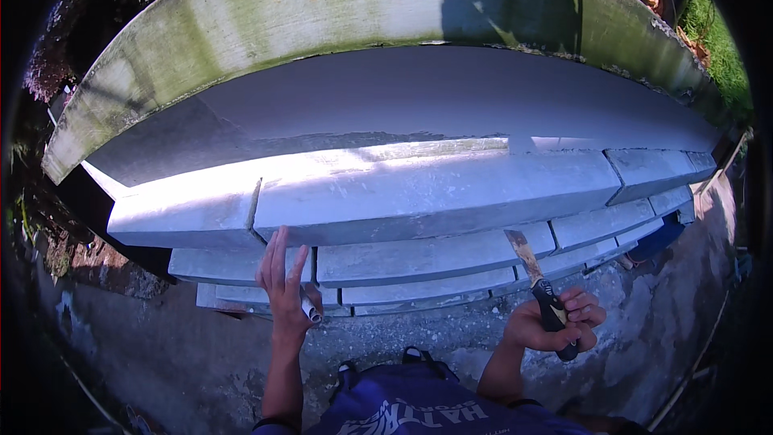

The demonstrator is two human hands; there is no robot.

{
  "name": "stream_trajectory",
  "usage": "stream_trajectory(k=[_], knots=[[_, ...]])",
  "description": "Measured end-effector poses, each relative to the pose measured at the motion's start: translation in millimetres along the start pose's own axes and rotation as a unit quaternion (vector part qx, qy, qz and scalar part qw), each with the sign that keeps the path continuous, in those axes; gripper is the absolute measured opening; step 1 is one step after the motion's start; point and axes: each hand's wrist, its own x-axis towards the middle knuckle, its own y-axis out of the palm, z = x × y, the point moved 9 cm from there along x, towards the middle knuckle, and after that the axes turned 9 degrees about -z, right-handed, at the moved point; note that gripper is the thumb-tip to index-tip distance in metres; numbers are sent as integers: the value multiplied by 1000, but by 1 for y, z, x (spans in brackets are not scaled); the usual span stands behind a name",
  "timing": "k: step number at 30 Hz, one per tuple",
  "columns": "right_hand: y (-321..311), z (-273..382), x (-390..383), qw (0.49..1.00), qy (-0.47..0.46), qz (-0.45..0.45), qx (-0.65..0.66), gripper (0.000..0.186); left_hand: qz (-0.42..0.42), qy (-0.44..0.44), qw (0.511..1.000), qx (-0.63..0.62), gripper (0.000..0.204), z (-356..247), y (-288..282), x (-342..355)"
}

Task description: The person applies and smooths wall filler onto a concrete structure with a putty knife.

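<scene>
My right hand is closed around the black handle of a putty knife. Its stained metal blade points up and slightly left, over the lower rows of pale blocks. My left hand has its fingers stretched upward, the tips at the front edge of the top ledge, close to a dark vertical joint. A small white hollow roll is held against that palm by the thumb; what it is made of I cannot make out.
Beyond the ledge a smooth pale panel meets a wall top stained green. Stepped blocks with dark gaps drop toward a rough concrete floor. A dark blue object sits at the right end, and grass shows far right.
</scene>
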Motion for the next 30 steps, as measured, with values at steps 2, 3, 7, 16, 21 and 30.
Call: stream_trajectory(k=[2, 3, 7, 16, 21, 30], knots=[[-12, -9, 0, 999, 32, 19, 6, 28, -22, 57, 997, -50, 64, -28, 4, 24], [-19, -12, 2, 999, 36, 18, 7, 28, -5, 79, 993, -85, 65, -47, 9, 36], [-35, -27, 5, 997, 67, 47, -4, 24, 126, 164, 966, -157, 85, -134, 43, 68], [-75, -49, -1, 984, 152, 97, -13, 25, 204, 192, 956, -91, 100, -208, 122, 95], [-113, -58, 2, 974, 179, 125, -67, 22, 209, 140, 968, -20, 99, -170, 107, 95], [-125, -19, -18, 956, 230, 174, -49, 19, 160, 58, 982, 76, 89, -71, 43, 83]])
